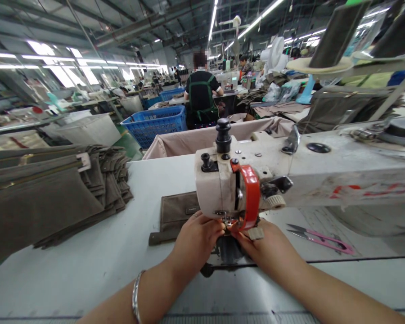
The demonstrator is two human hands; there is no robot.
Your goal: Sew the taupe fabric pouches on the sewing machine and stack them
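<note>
My left hand (197,238) is closed beside the needle area of a white sewing machine (212,189), fingertips pinched together at the edge of a grey-brown fabric piece (175,211). This piece has a small dark label and a rolled strip along its near side, and it lies flat under and behind that hand. From the other side my right hand (268,243) reaches in, its fingers bent toward the presser foot (227,220). An orange guard (251,195) and the machine head partly hide those fingertips, so what they pinch is unclear.
Pink-handled thread snips (324,238) lie right of my right hand. A tall stack of grey-brown fabric pieces with zippers (54,189) stands on the left of the white table (97,279). Beyond are a fabric-lined bin (175,143), a blue basket (158,126) and a seated person (202,92).
</note>
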